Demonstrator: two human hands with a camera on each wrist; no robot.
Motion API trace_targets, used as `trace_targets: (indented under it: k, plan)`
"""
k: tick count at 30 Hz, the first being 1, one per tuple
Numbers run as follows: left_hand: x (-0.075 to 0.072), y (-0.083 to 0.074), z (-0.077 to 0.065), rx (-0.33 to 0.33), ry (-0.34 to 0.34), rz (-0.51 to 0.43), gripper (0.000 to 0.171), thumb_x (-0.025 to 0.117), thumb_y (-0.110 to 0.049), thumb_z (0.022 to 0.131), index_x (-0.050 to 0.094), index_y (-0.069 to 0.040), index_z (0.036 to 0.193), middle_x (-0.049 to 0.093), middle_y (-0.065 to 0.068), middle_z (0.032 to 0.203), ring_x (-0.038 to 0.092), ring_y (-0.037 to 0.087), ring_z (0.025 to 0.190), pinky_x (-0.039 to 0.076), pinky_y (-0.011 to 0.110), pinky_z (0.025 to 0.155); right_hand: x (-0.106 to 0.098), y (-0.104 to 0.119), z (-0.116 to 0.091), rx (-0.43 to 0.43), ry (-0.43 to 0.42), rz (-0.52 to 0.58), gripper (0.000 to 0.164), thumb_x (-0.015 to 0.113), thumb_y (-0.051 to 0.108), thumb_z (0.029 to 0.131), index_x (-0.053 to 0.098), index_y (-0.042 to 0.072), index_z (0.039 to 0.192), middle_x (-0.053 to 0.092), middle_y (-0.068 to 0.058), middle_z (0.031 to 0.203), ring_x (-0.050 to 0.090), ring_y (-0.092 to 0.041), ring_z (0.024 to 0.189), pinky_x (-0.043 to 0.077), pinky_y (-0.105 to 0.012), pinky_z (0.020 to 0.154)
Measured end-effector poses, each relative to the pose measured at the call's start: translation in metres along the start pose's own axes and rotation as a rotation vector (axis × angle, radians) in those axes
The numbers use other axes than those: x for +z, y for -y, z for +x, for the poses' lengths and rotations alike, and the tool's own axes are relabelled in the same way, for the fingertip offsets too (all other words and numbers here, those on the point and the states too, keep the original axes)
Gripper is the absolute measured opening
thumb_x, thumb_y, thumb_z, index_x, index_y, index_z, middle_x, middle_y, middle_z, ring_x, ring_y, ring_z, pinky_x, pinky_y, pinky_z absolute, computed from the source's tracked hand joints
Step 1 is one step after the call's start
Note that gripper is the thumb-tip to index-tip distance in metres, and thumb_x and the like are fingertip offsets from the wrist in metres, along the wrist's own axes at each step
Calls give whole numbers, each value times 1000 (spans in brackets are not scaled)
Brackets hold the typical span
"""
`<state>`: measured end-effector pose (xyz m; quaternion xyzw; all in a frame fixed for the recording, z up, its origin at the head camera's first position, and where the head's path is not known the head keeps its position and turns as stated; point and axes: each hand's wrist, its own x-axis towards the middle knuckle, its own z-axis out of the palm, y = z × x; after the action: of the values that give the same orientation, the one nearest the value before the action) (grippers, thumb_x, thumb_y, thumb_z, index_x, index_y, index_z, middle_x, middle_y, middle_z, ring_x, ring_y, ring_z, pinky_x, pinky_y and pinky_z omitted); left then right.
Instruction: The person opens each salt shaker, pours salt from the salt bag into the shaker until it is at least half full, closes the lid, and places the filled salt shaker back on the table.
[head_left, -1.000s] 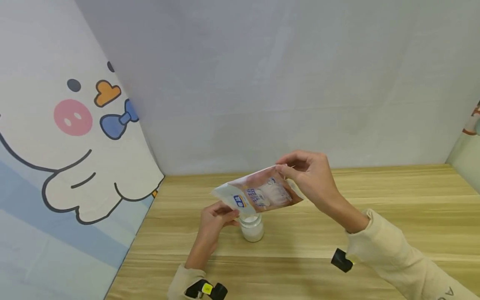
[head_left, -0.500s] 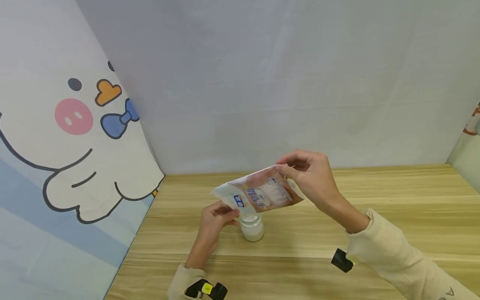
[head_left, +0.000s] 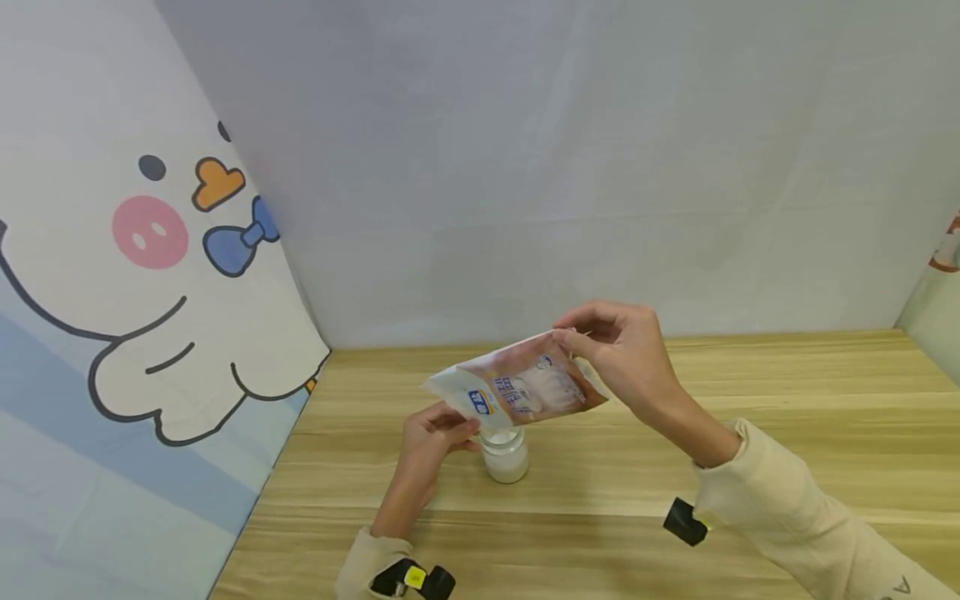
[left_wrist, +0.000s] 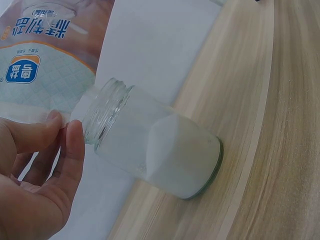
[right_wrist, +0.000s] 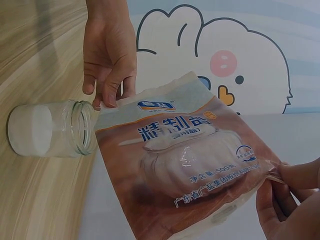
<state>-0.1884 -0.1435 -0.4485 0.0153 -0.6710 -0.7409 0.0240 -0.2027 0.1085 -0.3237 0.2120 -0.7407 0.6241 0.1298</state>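
Note:
A printed salt bag [head_left: 525,383] is held tilted above a glass jar [head_left: 506,462], its lower left end right at the jar's mouth. With thumb and fingers my left hand [head_left: 431,446] pinches the bag's edge beside the jar's rim. My right hand [head_left: 622,354] grips the bag's raised opposite end, as the right wrist view also shows. The jar stands upright and uncapped on the table; white salt [right_wrist: 37,131] fills its lower part. In the left wrist view the bag's pale edge overlaps the jar's threaded neck [left_wrist: 107,112].
The wood-grain table [head_left: 750,400] extends to both sides and meets a pale grey backdrop [head_left: 600,167] behind. On the left stands a panel with a white cartoon figure [head_left: 165,333]. Black wrist cameras [head_left: 686,522] sit at both cuffs.

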Motion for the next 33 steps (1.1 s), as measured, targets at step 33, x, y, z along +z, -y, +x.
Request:
trace_targets:
  k: [33]
  plan:
    - [-1, 0, -2, -1, 4, 8, 17, 70, 8, 79, 67, 8, 96, 66, 13, 83, 63, 20, 70, 60, 32, 62, 1, -1, 2, -24, 1, 5, 6, 67, 1, 86, 71, -3, 87, 68, -14, 83, 63, -15, 70, 54, -21, 63]
